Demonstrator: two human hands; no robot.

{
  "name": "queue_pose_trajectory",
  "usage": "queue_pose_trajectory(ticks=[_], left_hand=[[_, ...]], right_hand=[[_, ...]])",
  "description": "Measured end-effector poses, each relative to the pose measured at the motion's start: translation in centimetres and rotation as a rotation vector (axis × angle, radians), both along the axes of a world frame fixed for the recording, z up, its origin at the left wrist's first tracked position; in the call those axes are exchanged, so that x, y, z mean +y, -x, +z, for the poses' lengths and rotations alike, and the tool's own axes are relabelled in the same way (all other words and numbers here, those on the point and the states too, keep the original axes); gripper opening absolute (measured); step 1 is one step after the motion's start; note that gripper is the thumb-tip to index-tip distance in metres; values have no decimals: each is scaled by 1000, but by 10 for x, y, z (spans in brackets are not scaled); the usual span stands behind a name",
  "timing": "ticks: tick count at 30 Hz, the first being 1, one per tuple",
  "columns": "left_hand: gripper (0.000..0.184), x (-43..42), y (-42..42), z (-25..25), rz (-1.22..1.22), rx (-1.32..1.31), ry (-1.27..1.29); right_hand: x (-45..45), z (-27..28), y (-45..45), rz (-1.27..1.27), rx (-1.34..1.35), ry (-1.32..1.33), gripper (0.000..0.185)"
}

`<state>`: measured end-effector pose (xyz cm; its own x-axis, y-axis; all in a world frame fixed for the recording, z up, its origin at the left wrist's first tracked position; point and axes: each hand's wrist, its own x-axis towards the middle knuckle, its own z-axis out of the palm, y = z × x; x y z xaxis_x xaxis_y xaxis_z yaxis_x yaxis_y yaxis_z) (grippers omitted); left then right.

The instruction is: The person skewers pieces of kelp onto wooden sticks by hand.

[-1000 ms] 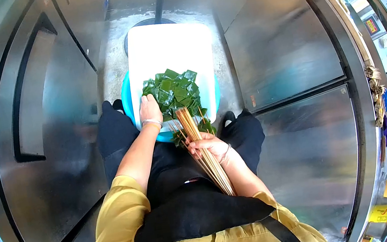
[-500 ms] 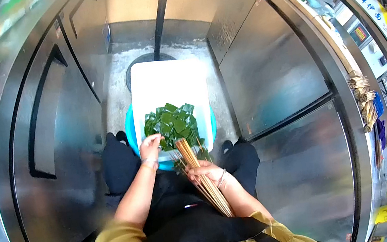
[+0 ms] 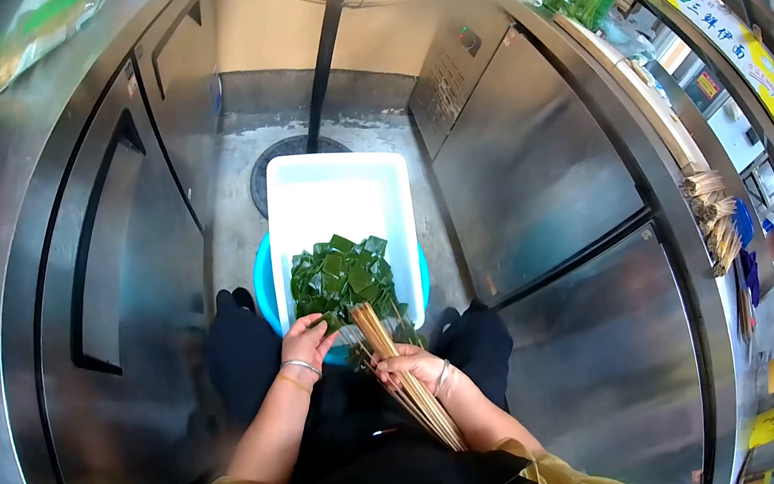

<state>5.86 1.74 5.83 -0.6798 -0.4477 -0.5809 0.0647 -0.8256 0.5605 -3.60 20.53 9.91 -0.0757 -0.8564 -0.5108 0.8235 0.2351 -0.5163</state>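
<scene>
My left hand point(image 3: 303, 344) is closed at the near left edge of a pile of glossy dark green kelp squares point(image 3: 344, 274), pinching one kelp piece point(image 3: 330, 322) between thumb and fingers. The pile fills the near half of a white plastic tray point(image 3: 338, 189). Wrapped in my right hand point(image 3: 405, 369) is a thick bundle of bamboo skewers point(image 3: 378, 330), slanting from the tray's near edge back toward my apron. More dark green pieces show beside the bundle, around thin skewers; the fingers partly hide them.
A turquoise basin point(image 3: 264, 277) sits under the tray. Steel cabinets point(image 3: 542, 136) flank me closely on both sides. Behind the tray, a dark pole point(image 3: 330, 58) rises from a round base point(image 3: 268, 180). Bundled skewers point(image 3: 712, 211) lie on the right counter.
My left hand has drawn slightly toward me, and a green kelp piece now shows at its fingertips. My right hand keeps its hold on the skewers. The head view has tilted a little.
</scene>
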Motion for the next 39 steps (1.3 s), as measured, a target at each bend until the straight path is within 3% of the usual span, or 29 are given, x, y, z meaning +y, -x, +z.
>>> queue_pose_trajectory(ticks=[6,12,26,39], left_hand=[[20,1,0,-15,-17,-45,181],[20,2,4,-7,-47,-4,52],[23,4,-1,5,9,83,27],[12,6,-7,13,-49,183,59]], right_hand=[[-1,-5,-2,-30,117,-19,24],[-5,-1,-6,-36,36,-56,19],[-8,0,-8,-9,188,-83,17],[-9,2,-7,-4,209,-78,20]])
